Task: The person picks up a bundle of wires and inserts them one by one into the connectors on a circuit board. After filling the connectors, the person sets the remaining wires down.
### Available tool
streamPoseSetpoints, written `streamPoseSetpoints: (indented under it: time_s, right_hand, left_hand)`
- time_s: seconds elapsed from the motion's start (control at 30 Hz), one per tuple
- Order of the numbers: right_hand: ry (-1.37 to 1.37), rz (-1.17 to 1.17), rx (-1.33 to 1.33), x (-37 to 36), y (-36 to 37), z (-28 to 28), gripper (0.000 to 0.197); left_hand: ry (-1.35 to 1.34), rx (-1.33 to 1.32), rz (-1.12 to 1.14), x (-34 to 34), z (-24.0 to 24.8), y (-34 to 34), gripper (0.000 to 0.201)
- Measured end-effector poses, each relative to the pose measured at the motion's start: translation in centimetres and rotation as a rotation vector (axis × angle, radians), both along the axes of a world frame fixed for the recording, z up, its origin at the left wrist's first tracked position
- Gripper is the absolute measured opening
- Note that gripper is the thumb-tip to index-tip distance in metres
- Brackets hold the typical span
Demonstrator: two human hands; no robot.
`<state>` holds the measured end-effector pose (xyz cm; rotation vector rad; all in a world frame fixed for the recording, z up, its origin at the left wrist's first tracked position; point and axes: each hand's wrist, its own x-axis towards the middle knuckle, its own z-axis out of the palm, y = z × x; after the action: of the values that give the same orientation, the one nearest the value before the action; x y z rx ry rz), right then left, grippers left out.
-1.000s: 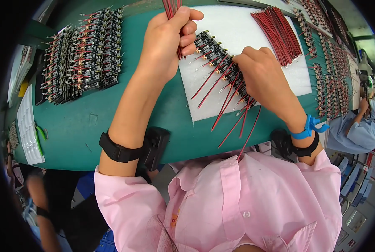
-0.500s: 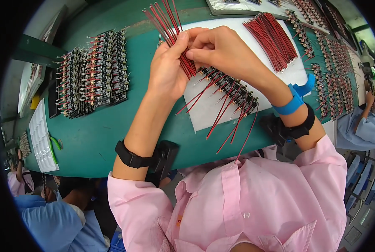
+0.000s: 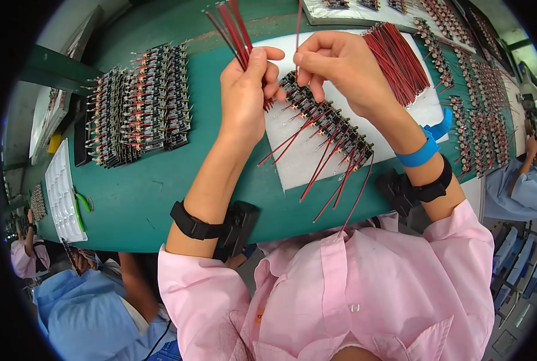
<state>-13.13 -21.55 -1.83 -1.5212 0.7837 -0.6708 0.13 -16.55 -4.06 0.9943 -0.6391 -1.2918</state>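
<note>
Left hand: the left hand (image 3: 244, 99) curls round a bundle of red-and-black wires (image 3: 237, 36), seemingly so the tips fan free for picking.
Right hand: the right hand (image 3: 341, 69) pinches a single red wire (image 3: 298, 30) between thumb and forefinger, roughly upright, probably for control near its end.
Circuit-board row: the circuit-board row (image 3: 325, 120) slants from the foam sheet's (image 3: 286, 174) far-left part to its near edge; wires trail toward the worktop's (image 3: 160, 207) near edge, likely kept clear of the boards.
Wire pile: the loose wire pile (image 3: 398, 66) occupies the foam's far-right corner, apparently within reach.
Change: half a second ago the right fingers met the bundle; now they are apart from it.
</note>
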Motion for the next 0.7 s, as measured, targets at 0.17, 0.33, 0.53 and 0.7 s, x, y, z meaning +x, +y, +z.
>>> streamPoseSetpoints:
  time_s: [0.17, 0.33, 0.53, 0.7]
  right_hand:
    - [-0.146, -0.101, 0.032, -0.5, -0.3, -0.3, 0.012]
    - [-0.181, -0.129, -0.001, -0.7, -0.4, -0.8, 0.011]
    - [-0.226, -0.053, 0.066, -0.8, -0.1, -0.4, 0.010]
    - [-0.204, -0.008, 0.040, -1.1, -0.3, -0.5, 0.011]
  left_hand:
    - [-0.214, 0.022, -0.182, 0.1, 1.0, 0.4, 0.018]
    - [-0.254, 0.059, -0.257, -0.2, 1.4, 0.7, 0.016]
    - [-0.076, 0.059, -0.373, 0.7, 1.2, 0.5, 0.015]
    - [0.026, 0.077, -0.422, 0.6, 1.4, 0.4, 0.013]
